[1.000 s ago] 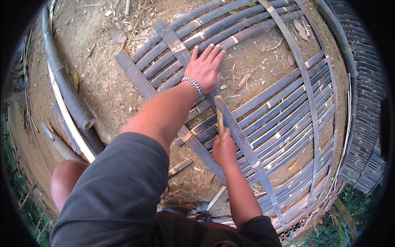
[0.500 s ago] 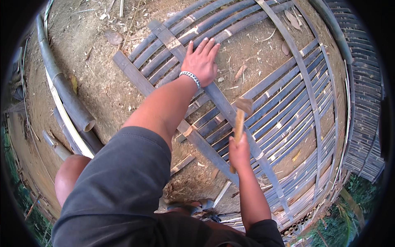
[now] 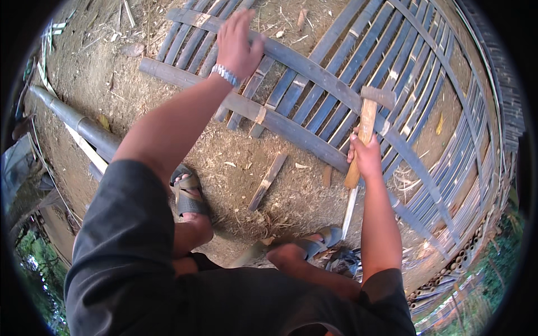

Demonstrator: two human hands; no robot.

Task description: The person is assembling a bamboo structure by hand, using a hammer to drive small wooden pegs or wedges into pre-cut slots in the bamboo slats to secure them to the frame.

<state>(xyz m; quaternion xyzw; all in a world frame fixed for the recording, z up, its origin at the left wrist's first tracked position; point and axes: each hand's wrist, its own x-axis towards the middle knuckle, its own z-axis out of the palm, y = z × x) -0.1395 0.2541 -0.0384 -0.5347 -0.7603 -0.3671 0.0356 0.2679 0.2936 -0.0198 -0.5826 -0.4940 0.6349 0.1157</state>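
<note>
My left hand [image 3: 240,49], with a braided band at its wrist, is over the upper end of a long crosswise bamboo strip [image 3: 314,73]. Its fingers are stretched out and a little blurred; I cannot tell whether it touches the strip. In my right hand [image 3: 367,155] is a hatchet, gripped by its pale wooden handle [image 3: 367,120]. The brown metal hatchet head [image 3: 380,97] points up and away, over the lattice. Dark split-bamboo slats [image 3: 336,103] lie on the ground under the crosswise strip, and a second bamboo strip [image 3: 297,130] runs along their near ends.
A short loose bamboo piece [image 3: 268,182] lies on the dirt between the lattice and my sandalled feet. Thick bamboo poles [image 3: 78,120] lie at the left. More woven slats [image 3: 457,162] spread to the right, near stacked bamboo ends [image 3: 448,271]. Leaves and chips litter the ground.
My view has shifted, so both sandalled feet now show. My left hand has come off its press on the crosswise strip toward its upper end. The hatchet stays in my right hand, now farther right.
</note>
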